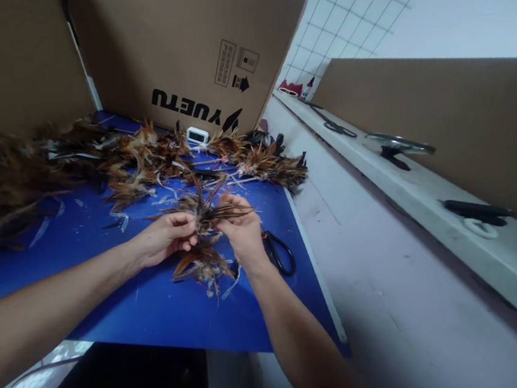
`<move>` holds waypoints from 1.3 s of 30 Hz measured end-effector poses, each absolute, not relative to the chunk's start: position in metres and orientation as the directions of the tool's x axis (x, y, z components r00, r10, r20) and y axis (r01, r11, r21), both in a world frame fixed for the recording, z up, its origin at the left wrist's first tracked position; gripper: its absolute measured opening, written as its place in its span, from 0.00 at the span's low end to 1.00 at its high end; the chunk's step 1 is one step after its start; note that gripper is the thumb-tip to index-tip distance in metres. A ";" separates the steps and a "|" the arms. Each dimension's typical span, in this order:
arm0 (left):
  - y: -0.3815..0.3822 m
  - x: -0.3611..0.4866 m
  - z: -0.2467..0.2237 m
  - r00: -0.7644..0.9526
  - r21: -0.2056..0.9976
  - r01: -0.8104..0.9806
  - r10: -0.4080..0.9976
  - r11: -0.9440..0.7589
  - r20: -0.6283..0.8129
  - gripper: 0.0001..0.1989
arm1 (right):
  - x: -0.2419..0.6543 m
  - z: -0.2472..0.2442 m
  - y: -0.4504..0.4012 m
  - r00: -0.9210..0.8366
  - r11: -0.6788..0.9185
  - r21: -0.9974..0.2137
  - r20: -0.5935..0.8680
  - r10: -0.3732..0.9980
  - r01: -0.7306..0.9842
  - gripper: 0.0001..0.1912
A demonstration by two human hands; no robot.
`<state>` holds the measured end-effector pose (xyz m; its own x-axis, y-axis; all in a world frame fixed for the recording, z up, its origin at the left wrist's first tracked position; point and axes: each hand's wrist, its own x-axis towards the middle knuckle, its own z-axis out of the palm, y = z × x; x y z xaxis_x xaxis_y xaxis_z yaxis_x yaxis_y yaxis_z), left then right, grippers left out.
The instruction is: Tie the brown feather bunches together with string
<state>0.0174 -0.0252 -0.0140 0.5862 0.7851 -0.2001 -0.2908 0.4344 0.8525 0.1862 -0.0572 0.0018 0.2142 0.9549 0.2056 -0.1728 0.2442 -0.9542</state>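
Between my two hands, above the blue table (127, 307), is a bunch of brown feathers (203, 214). My left hand (173, 234) pinches its left side with thumb and fingers. On the other side my right hand (239, 220) is closed around the long dark feathers that point right; part of its grip is hidden. A smaller clump of orange-brown feathers (203, 263) lies on the table just below my hands. Beside my right wrist rest scissors with black handles (283, 255), their blades mostly hidden.
Heaps of brown feathers (10, 181) spread along the left and back. A small white digital timer (197, 135) stands among them, before a large cardboard box (189, 48). At right, a white ledge (404, 186) carries scissors (340, 128) and a black-handled tool (477, 211).
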 end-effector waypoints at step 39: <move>-0.023 0.017 -0.017 0.649 0.858 -0.336 0.756 0.389 -0.090 0.13 | 0.173 -0.003 -0.063 0.059 0.098 -0.957 0.085 0.995 -0.275 0.10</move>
